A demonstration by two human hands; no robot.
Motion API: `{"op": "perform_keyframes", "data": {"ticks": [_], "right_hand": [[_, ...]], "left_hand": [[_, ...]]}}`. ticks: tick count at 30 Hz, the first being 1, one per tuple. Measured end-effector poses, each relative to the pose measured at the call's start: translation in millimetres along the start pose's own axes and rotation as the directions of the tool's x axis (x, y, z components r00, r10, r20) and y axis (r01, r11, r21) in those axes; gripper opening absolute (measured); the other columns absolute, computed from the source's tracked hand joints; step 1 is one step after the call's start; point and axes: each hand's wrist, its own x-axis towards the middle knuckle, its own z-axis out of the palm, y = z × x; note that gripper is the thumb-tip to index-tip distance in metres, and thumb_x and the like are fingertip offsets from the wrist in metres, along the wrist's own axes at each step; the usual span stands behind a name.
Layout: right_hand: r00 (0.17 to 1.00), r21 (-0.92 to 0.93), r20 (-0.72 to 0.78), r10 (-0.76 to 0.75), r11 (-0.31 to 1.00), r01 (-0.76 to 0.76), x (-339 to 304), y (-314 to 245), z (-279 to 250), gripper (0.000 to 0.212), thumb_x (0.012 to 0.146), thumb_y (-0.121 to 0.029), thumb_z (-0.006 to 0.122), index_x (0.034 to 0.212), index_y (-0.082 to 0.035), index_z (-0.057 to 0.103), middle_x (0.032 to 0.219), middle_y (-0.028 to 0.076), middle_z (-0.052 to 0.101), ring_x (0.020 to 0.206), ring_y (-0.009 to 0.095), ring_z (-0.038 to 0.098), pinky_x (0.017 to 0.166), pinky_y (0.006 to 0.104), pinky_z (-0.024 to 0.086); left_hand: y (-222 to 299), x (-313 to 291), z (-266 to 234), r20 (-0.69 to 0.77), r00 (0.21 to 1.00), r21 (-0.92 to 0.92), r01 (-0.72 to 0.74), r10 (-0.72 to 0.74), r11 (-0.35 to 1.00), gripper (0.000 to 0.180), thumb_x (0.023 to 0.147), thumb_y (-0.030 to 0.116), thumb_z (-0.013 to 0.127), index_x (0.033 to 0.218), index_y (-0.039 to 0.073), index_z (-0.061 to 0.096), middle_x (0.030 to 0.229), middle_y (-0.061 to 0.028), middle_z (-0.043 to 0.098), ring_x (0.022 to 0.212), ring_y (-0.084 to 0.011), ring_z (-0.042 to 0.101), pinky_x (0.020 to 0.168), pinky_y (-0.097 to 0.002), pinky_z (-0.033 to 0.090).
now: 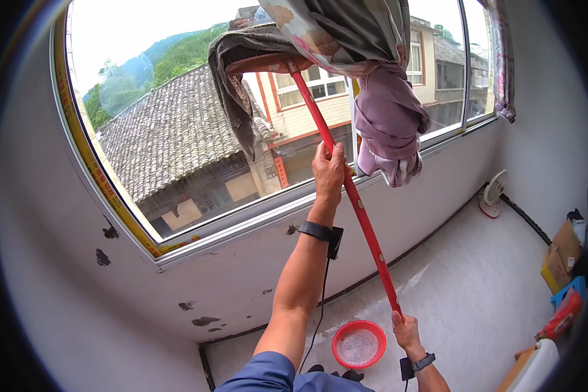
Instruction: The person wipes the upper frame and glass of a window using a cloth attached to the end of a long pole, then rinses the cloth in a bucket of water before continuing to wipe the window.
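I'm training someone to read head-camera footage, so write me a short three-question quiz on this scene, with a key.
1. Which of the person's hands grips the red pole higher up?
2. Fill in: the grey cloth drapes over the pole's ____ end.
3. The red basin stands on: (a) the windowsill, (b) the floor, (c) a cardboard box.

Key:
1. The left hand; the right hand grips near the bottom.
2. Upper.
3. b.

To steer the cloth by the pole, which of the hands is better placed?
Probably the left hand: it grips the pole higher, nearer the cloth, while the right hand holds the lower end.
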Motion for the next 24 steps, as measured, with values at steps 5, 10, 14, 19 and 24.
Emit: {"op": "perform_keyframes", "data": {"ticks": [5, 10, 14, 19, 24], "right_hand": [[0.99, 0.141, 0.005, -0.138, 0.981, 0.136, 65.1, -91.0, 10.8, 0.074, 0.085, -0.072, 0.04, 0.061, -0.002, 0.052, 0.051, 0.002, 0.047, 0.05, 0.011, 0.048, 0.047, 0.0308, 0.037], [0.923, 0.506, 0.298, -0.245, 0.86, 0.065, 52.2, -153.5, 40.7, 0.06, 0.089, -0.063, 0.045, 0.087, -0.004, 0.057, 0.058, -0.001, 0.05, 0.052, 0.006, 0.05, 0.047, 0.0217, 0.041], [0.797, 0.562, 0.553, -0.246, 0.816, -0.138, 36.5, -99.4, 61.4, 0.05, 0.091, -0.054, 0.048, 0.094, -0.005, 0.056, 0.065, 0.0, 0.052, 0.056, 0.007, 0.05, 0.052, 0.0221, 0.043], [0.875, 0.391, 0.459, 0.154, 0.849, -0.355, -17.7, 37.2, 61.3, 0.044, 0.095, -0.046, 0.047, 0.096, -0.005, 0.063, 0.054, -0.004, 0.042, 0.046, 0.005, 0.039, 0.038, 0.0254, 0.031], [0.888, 0.325, 0.457, -0.039, 0.937, -0.126, -48.3, -0.1, 80.9, 0.046, 0.094, -0.055, 0.042, 0.091, -0.012, 0.056, 0.055, -0.008, 0.041, 0.041, 0.005, 0.035, 0.036, 0.0222, 0.031]], "left_hand": [[7.7, -73.3, 24.1, 0.125, 0.991, -0.191, 0.063, -0.039, 0.98, 0.022, 0.096, 0.024, 0.054, 0.108, 0.006, 0.048, 0.07, 0.0002, 0.05, 0.047, -0.0084, 0.049, 0.041, -0.0227, 0.042], [86.0, -20.5, -20.9, 0.054, 0.997, -0.274, -0.044, 0.061, 0.961, 0.02, 0.095, 0.029, 0.054, 0.09, 0.011, 0.05, 0.066, 0.0012, 0.051, 0.044, -0.0067, 0.048, 0.037, -0.0213, 0.039], [99.4, -16.5, -48.8, 0.043, 0.996, -0.226, -0.073, 0.084, 0.971, 0.025, 0.096, 0.028, 0.052, 0.109, 0.007, 0.052, 0.066, 0.0007, 0.051, 0.045, -0.0054, 0.048, 0.038, -0.0189, 0.04], [12.6, -122.8, -75.4, 0.103, 0.988, -0.125, 0.131, -0.119, 0.984, 0.035, 0.097, 0.028, 0.051, 0.122, 0.004, 0.045, 0.072, -0.0019, 0.053, 0.053, -0.0117, 0.056, 0.046, -0.0245, 0.048], [36.1, -155.7, -104.3, 0.066, 0.99, -0.241, 0.135, -0.123, 0.961, 0.041, 0.098, 0.024, 0.048, 0.132, 0.002, 0.039, 0.078, -0.0043, 0.055, 0.059, -0.0115, 0.058, 0.054, -0.0239, 0.051]]}}
